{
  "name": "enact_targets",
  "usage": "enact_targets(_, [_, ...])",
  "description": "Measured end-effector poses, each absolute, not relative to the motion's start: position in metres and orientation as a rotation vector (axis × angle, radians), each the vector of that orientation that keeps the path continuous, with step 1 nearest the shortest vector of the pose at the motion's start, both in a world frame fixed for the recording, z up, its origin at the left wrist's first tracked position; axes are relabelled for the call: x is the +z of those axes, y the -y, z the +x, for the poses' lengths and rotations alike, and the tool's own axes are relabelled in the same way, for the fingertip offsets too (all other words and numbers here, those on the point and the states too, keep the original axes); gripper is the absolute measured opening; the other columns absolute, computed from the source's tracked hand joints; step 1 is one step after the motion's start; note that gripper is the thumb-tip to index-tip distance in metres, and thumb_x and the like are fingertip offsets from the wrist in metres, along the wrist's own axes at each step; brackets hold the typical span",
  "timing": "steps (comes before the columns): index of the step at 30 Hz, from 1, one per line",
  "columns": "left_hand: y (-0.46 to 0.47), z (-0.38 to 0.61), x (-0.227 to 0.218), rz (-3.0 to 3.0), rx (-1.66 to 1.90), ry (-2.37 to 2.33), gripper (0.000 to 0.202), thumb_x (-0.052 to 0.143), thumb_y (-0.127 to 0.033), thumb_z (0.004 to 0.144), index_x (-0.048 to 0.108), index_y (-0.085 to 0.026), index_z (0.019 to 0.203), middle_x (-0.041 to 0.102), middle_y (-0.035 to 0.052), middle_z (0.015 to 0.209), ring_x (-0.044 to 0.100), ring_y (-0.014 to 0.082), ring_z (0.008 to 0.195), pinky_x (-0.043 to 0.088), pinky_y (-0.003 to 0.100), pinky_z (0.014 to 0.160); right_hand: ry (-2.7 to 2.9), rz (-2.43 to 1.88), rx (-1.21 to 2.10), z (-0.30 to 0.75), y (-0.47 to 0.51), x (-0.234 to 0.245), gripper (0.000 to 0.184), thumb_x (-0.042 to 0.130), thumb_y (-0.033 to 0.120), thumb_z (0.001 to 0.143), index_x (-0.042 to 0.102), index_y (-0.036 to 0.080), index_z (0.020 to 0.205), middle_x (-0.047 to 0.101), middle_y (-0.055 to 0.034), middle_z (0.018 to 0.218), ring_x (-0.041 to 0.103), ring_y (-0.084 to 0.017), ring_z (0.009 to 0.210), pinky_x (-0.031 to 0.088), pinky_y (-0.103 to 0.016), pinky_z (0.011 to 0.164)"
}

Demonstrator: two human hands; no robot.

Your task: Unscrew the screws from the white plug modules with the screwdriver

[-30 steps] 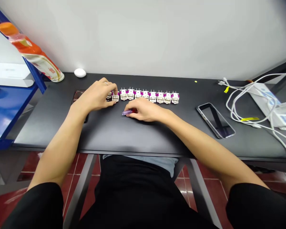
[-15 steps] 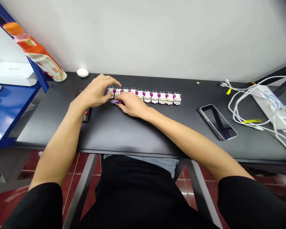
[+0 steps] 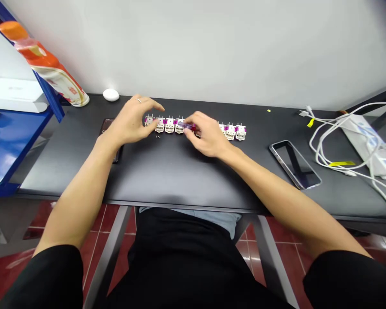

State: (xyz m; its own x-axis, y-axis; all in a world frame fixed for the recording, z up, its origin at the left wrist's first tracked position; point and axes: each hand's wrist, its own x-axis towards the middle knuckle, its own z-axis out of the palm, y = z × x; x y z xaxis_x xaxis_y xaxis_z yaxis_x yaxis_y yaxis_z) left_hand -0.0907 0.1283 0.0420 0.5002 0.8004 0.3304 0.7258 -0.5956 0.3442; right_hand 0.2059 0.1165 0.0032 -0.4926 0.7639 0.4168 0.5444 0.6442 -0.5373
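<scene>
A row of small white electrical connectors (image 3: 193,125) with magenta parts and metal pins stands along the back of the black desk (image 3: 186,171). My right hand (image 3: 206,135) pinches a small screwdriver (image 3: 186,125) with a translucent purple and red handle, and hides the middle of the row. My left hand (image 3: 131,122) is near the row's left end, fingers apart and holding nothing. Tiny metal bits (image 3: 157,136) lie just in front of the row.
A phone (image 3: 294,165) lies right of the row, and another phone (image 3: 107,128) lies partly under my left hand. White cables (image 3: 337,137) and a white box sit at the right. A bottle (image 3: 48,71) stands on the left beside a blue shelf (image 3: 16,141).
My right hand has moved right along the row, carrying the screwdriver over the middle connectors. My left hand has lifted slightly, with its fingers spread wider.
</scene>
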Motion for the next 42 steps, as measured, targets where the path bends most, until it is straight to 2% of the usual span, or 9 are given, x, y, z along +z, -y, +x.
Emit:
enact_targets(3, [-0.129, -0.082, 0.032, 2.595, 0.616, -1.279, 0.053, 0.068, -0.052, 0.101, 0.074, -0.026, 0.148, 0.078, 0.0099, 0.144, 0.059, 0.0389, 0.146, 0.047, 0.06, 0.124, 2.148, -1.084, 0.467, 0.241, -0.108, -0.002, 0.013, 0.063, 0.032, 0.105, 0.071, 0.023, 0.11, 0.073, -0.009, 0.109, 0.063, -0.022, 0.081, 0.058, -0.043, 0.081])
enact_targets(6, [-0.132, -0.078, 0.019, 2.59, 0.557, -1.279, 0.062, 0.073, -0.051, 0.097, 0.071, -0.024, 0.153, 0.074, 0.0134, 0.15, 0.056, 0.0402, 0.151, 0.045, 0.062, 0.128, 2.105, -1.133, 0.477, 0.257, -0.103, -0.007, 0.012, 0.065, 0.033, 0.103, 0.071, 0.024, 0.108, 0.072, -0.0076, 0.105, 0.062, -0.021, 0.079, 0.057, -0.042, 0.078])
enact_targets(15, [-0.138, -0.077, 0.014, 2.564, 0.561, -1.275, 0.06, 0.071, -0.054, 0.1, 0.069, -0.026, 0.153, 0.076, 0.0122, 0.154, 0.062, 0.0381, 0.142, 0.046, 0.058, 0.127, 2.141, -1.068, 0.519, 0.252, -0.099, 0.005, 0.028, 0.056, 0.031, 0.107, 0.072, 0.022, 0.128, 0.077, -0.0122, 0.125, 0.067, -0.025, 0.092, 0.061, -0.047, 0.092])
enact_targets(23, [-0.132, -0.074, 0.023, 2.564, 0.584, -1.29, 0.066, 0.064, -0.058, 0.105, 0.062, -0.023, 0.161, 0.081, 0.0068, 0.139, 0.06, 0.0347, 0.138, 0.045, 0.059, 0.126, 1.975, -1.051, 0.499, 0.26, -0.1, 0.011, 0.035, 0.052, 0.049, 0.115, 0.075, 0.028, 0.131, 0.075, -0.0099, 0.116, 0.067, -0.028, 0.093, 0.065, -0.053, 0.091])
enact_targets(26, [-0.13, -0.075, 0.026, 2.555, 0.602, -1.333, 0.056, 0.064, -0.052, 0.105, 0.066, -0.026, 0.154, 0.084, 0.0068, 0.127, 0.061, 0.0352, 0.136, 0.048, 0.057, 0.12, 1.912, -1.014, 0.503, 0.261, -0.101, 0.01, 0.036, 0.053, 0.051, 0.115, 0.075, 0.028, 0.132, 0.077, -0.0099, 0.12, 0.07, -0.027, 0.098, 0.066, -0.052, 0.091])
enact_targets(29, [-0.13, -0.074, 0.025, 2.59, 0.577, -1.263, 0.05, 0.069, -0.051, 0.102, 0.072, -0.026, 0.145, 0.083, 0.0087, 0.129, 0.064, 0.0349, 0.133, 0.049, 0.055, 0.118, 1.897, -0.977, 0.51, 0.261, -0.102, 0.01, 0.034, 0.055, 0.049, 0.114, 0.076, 0.027, 0.131, 0.078, -0.0094, 0.12, 0.072, -0.027, 0.103, 0.066, -0.051, 0.093])
enact_targets(32, [-0.129, -0.071, 0.023, 2.621, 0.584, -1.187, 0.06, 0.078, -0.058, 0.097, 0.072, -0.024, 0.145, 0.081, 0.0104, 0.136, 0.064, 0.0358, 0.133, 0.047, 0.058, 0.122, 1.906, -0.986, 0.525, 0.261, -0.101, 0.01, 0.033, 0.056, 0.048, 0.114, 0.076, 0.028, 0.13, 0.079, -0.0087, 0.12, 0.073, -0.027, 0.102, 0.066, -0.05, 0.093])
enact_targets(36, [-0.126, -0.068, 0.022, 2.627, 0.561, -1.203, 0.065, 0.08, -0.061, 0.095, 0.071, -0.026, 0.149, 0.081, 0.0102, 0.131, 0.064, 0.0376, 0.131, 0.046, 0.06, 0.121, 1.921, -0.988, 0.493, 0.26, -0.1, 0.012, 0.031, 0.059, 0.048, 0.112, 0.078, 0.027, 0.126, 0.08, -0.009, 0.115, 0.073, -0.027, 0.101, 0.066, -0.049, 0.093])
enact_targets(42, [-0.118, -0.057, 0.024, 2.686, 0.432, -1.018, 0.054, 0.082, -0.066, 0.095, 0.08, -0.027, 0.133, 0.08, 0.0098, 0.113, 0.07, 0.032, 0.107, 0.052, 0.05, 0.104, 1.831, -1.058, 0.481, 0.259, -0.1, 0.012, 0.034, 0.071, 0.056, 0.106, 0.079, 0.028, 0.123, 0.082, -0.0071, 0.109, 0.073, -0.025, 0.093, 0.068, -0.052, 0.094])
